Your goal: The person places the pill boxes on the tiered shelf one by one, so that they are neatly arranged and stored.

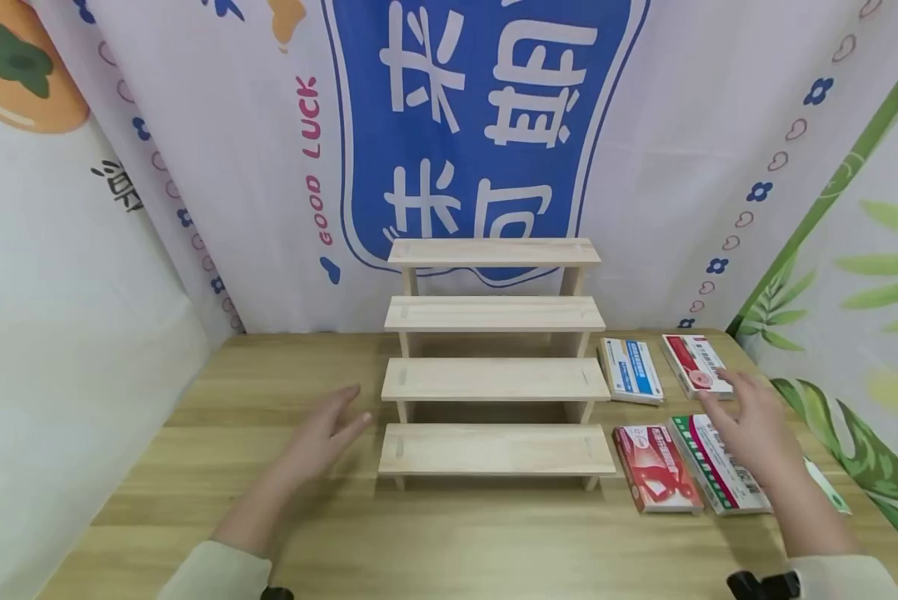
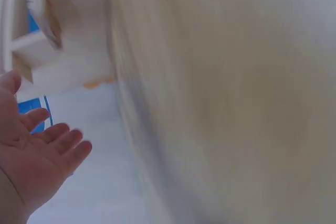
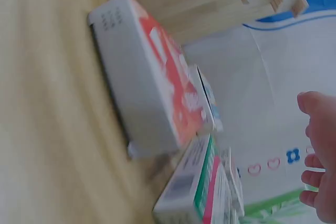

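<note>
My left hand [image 1: 320, 440] hovers over the table beside the left side of a four-step wooden rack [image 1: 494, 379], its fingers loosely extended and nothing in them. In the left wrist view that hand [image 2: 39, 156] shows a bare palm with spread fingers. On the other side, my right hand [image 1: 755, 429] is above the small cartons, holding nothing. Nearest below it are a green, white and magenta box [image 1: 707, 454] and a red-and-white box [image 1: 692, 362]. A red box [image 1: 657, 471] and a blue-and-white box [image 1: 632, 371] lie closer to the rack.
Another flat item with a green edge [image 1: 827, 485] is partly hidden behind the right forearm. The wooden table [image 1: 194, 467] meets printed cloth [image 1: 269, 275] at the back and sides. No items stand on the rack's steps.
</note>
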Demonstrator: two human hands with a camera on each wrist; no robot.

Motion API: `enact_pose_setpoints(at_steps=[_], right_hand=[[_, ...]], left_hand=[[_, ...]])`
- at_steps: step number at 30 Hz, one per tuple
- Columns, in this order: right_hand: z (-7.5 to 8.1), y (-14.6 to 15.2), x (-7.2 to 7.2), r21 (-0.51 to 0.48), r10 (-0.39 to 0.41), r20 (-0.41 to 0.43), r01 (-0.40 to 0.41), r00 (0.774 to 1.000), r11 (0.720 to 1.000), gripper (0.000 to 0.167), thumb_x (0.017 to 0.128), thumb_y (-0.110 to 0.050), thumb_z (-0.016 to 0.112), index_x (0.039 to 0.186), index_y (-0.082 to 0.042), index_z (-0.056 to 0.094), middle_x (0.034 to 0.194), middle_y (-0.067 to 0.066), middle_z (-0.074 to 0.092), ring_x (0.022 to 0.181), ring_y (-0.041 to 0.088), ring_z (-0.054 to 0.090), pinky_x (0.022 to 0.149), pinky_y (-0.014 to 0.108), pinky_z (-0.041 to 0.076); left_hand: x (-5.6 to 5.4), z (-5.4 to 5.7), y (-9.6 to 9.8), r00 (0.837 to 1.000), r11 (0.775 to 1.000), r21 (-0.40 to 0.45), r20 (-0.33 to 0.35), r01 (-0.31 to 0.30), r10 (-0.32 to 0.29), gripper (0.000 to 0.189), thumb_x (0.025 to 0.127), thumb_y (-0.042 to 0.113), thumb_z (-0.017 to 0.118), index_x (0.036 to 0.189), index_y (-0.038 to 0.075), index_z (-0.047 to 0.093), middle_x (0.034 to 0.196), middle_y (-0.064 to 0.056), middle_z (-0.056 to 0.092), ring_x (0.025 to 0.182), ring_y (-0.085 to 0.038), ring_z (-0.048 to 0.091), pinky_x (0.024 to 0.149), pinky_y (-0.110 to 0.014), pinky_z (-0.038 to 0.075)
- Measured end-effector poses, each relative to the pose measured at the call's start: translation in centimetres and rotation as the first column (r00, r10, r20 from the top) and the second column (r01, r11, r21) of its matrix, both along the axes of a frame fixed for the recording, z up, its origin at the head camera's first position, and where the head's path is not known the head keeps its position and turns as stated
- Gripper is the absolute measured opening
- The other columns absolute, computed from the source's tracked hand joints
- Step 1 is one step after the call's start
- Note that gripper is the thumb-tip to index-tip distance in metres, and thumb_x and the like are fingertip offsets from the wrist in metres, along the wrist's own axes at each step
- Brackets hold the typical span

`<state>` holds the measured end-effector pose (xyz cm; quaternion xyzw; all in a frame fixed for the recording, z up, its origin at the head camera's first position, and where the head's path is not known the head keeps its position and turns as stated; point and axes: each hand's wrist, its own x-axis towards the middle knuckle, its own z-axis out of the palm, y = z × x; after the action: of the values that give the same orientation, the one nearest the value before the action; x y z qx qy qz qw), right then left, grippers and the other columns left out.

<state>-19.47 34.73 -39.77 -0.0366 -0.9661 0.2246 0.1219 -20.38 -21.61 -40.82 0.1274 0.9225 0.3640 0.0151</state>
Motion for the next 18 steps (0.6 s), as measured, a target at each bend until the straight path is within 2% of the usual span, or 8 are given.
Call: enact_pose_setpoints(at_steps=[4, 7, 12, 18], right_hand=[[-1.0, 1.9, 1.8, -0.027, -0.025, -0.026, 0.024, 0.999, 0.999, 0.068, 0.102, -0.044, 0.043, 0.147, 0.006, 0.031, 0.148, 0.041, 0.027, 0.132, 0.062, 0.024, 0.099, 0.079, 0.024], [-1.8, 3.1, 2.9, -0.045, -0.032, -0.048, 0.030, 0.998, 0.999, 0.064, 0.102, -0.038, 0.047, 0.142, 0.010, 0.036, 0.145, 0.042, 0.030, 0.130, 0.063, 0.025, 0.098, 0.079, 0.024], [-3.1, 4.9, 4.4, -0.060, -0.076, -0.011, 0.075, 0.997, 0.995, 0.064, 0.102, -0.038, 0.047, 0.141, 0.011, 0.035, 0.147, 0.043, 0.024, 0.131, 0.066, 0.020, 0.098, 0.081, 0.020], [-4.8, 6.7, 6.1, -0.039, -0.154, 0.011, 0.155, 0.988, 0.987, 0.065, 0.101, -0.039, 0.047, 0.139, 0.013, 0.036, 0.144, 0.046, 0.023, 0.130, 0.067, 0.019, 0.102, 0.080, 0.016]], left_hand=[[1.3, -0.5, 0.6, 0.988, 0.986, 0.166, 0.149, 0.019, -0.044, 0.074, 0.100, 0.043, 0.051, 0.154, 0.003, 0.021, 0.158, -0.026, 0.026, 0.142, -0.049, 0.031, 0.117, -0.061, 0.029], [2.0, -1.1, 1.0, 0.975, 0.967, 0.252, 0.207, 0.032, -0.086, 0.077, 0.098, 0.039, 0.056, 0.154, -0.001, 0.019, 0.157, -0.028, 0.025, 0.142, -0.047, 0.031, 0.118, -0.057, 0.029], [2.7, -2.1, 1.6, 0.964, 0.938, 0.347, 0.244, 0.012, -0.103, 0.081, 0.095, 0.032, 0.063, 0.153, -0.002, 0.019, 0.158, -0.027, 0.024, 0.144, -0.044, 0.030, 0.118, -0.053, 0.029], [3.0, -3.2, 2.2, 0.968, 0.898, 0.439, 0.228, -0.008, -0.103, 0.079, 0.090, 0.019, 0.070, 0.149, -0.008, 0.025, 0.155, -0.029, 0.030, 0.143, -0.042, 0.033, 0.118, -0.048, 0.031]])
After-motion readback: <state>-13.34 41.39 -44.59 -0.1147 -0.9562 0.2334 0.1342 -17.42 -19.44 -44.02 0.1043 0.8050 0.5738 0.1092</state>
